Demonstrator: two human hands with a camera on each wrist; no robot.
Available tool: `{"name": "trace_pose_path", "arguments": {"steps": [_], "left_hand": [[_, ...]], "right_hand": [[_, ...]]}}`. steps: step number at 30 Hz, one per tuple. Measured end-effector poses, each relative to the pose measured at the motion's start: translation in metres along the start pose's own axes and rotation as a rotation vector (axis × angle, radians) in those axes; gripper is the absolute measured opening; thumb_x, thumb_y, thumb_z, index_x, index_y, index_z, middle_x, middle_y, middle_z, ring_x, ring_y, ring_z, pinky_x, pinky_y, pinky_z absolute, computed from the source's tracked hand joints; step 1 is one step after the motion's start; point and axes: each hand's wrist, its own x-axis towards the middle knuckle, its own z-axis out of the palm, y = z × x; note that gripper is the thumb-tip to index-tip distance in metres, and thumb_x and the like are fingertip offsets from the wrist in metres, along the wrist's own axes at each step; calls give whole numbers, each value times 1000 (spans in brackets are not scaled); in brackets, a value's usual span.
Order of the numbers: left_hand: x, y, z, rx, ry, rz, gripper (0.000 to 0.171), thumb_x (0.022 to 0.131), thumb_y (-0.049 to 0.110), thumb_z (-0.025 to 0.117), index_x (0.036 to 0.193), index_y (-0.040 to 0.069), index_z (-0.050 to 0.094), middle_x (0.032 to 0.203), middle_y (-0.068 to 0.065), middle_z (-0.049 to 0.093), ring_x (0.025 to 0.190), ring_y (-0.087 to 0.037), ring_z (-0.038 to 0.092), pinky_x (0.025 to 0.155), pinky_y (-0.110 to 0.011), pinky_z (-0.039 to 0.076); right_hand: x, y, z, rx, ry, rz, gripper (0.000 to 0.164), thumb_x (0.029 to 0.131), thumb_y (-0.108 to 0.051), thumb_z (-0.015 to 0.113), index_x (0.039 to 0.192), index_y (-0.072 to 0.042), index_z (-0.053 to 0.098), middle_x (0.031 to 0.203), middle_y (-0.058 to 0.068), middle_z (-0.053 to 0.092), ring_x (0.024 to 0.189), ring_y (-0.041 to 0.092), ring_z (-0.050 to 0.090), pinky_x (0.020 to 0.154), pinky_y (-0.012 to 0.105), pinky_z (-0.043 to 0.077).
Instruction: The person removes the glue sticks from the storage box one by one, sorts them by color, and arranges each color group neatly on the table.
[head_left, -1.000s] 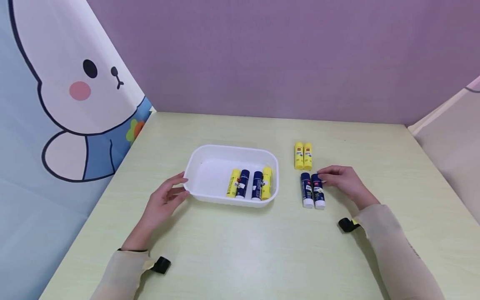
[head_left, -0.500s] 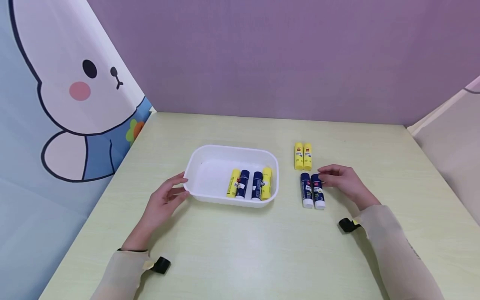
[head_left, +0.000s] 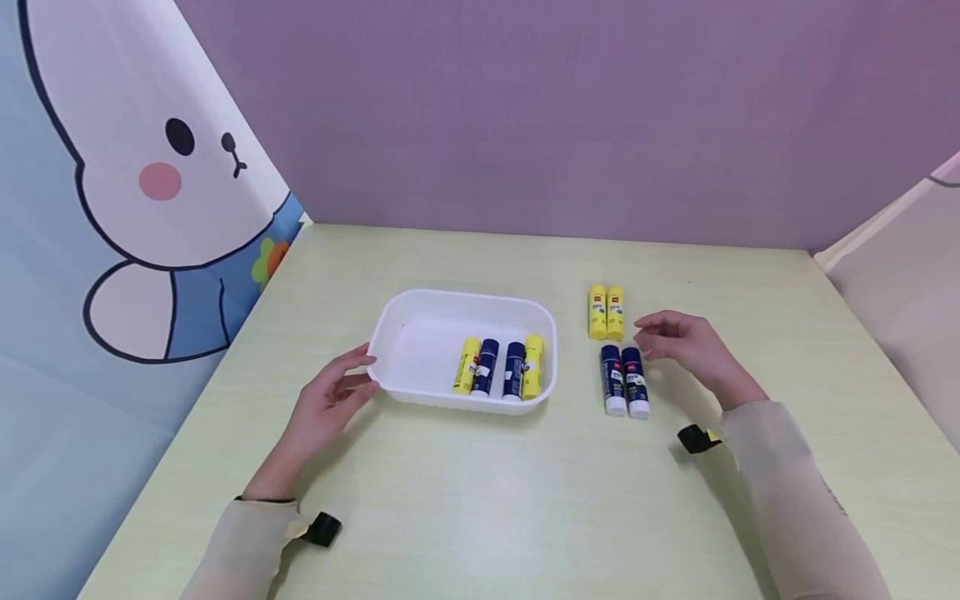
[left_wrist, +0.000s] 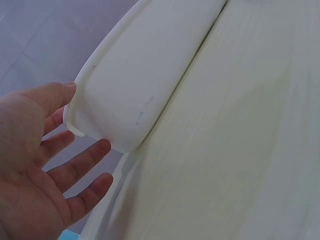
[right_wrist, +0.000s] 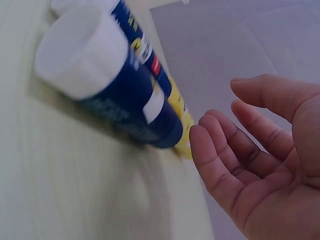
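My left hand (head_left: 326, 408) touches the left end of a white plastic tray (head_left: 420, 398) with its fingertips. In the left wrist view, the thumb (left_wrist: 62, 95) meets the tray's rim, and the other fingers are spread loosely beside its wall. Inside the tray lie two yellow glue sticks and two navy ones, such as the left yellow glue stick (head_left: 467, 367). My right hand (head_left: 686, 346) hovers just right of two navy glue sticks (head_left: 635, 383) lying side by side on the table. Its fingers are loosely bent and hold nothing in the right wrist view.
Two yellow glue sticks (head_left: 606, 312) lie behind the navy pair. A purple backdrop (head_left: 525, 125) stands along the far table edge. A cloth with a cartoon rabbit (head_left: 172, 200) hangs at the left, and a pale panel (head_left: 907, 275) borders the right.
My right hand has lifted slightly away from the right navy glue stick, which its fingertips were at before. The left hand, tray and glue sticks have stayed in place.
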Motion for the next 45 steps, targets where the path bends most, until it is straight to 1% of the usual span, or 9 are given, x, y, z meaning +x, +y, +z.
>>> {"name": "trace_pose_path", "arguments": {"steps": [5,11,14,18,23,32,39,42,45], "left_hand": [[0,3,1,-12,3,4,37,94,-4,65,130,-3,57,150,-19,44,112,-42,62,86,-13,51],[-1,4,1,-20,7,11,37,93,-5,65,129,-3,58,149,-20,45,111,-42,62,85,-12,51],[0,4,1,-20,7,12,37,93,-5,65,129,-4,58,149,-20,45,111,-43,62,85,-12,51],[0,4,1,-22,7,19,37,93,-6,65,129,-5,57,149,-21,45,111,-43,62,85,-13,51],[0,4,1,-28,11,35,37,92,-7,64,129,-5,57,149,-22,45,110,-43,62,86,-13,51],[0,3,0,-36,14,59,37,92,-9,64,128,-6,57,148,-22,45,109,-43,62,86,-13,51],[0,2,0,-25,16,53,37,92,-8,64,128,-6,57,149,-22,45,109,-43,62,86,-13,51],[0,2,1,-26,16,54,37,92,-9,64,128,-6,58,148,-22,45,109,-43,62,86,-13,51],[0,2,1,-30,19,51,37,92,-9,64,128,-5,58,148,-22,45,109,-43,62,86,-14,51]], "right_hand": [[1,-9,4,-4,-6,-12,43,100,-20,62,134,4,53,119,21,63,94,15,64,86,33,57],[-1,-22,13,43,6,-91,40,99,-14,62,130,9,53,109,18,65,89,15,65,80,30,59],[-1,-28,18,69,-4,-131,38,98,-10,62,128,11,52,105,18,66,86,16,65,78,32,59],[1,-38,23,95,-20,-156,37,97,-8,63,127,12,52,102,17,67,83,18,66,75,31,59],[5,-47,32,99,-33,-175,36,97,-8,65,125,11,54,103,19,67,84,24,67,73,30,59],[18,-61,51,113,-69,-225,30,96,-5,64,122,7,58,101,20,65,84,29,66,71,34,60],[30,-76,68,110,-100,-257,28,96,-3,64,122,6,60,98,17,66,80,22,66,71,36,60],[33,-81,75,122,-120,-264,29,95,-2,63,123,8,59,99,18,66,80,22,65,71,36,60],[36,-84,81,133,-142,-267,30,95,-1,63,123,9,59,99,18,67,82,26,66,72,37,60]]}}
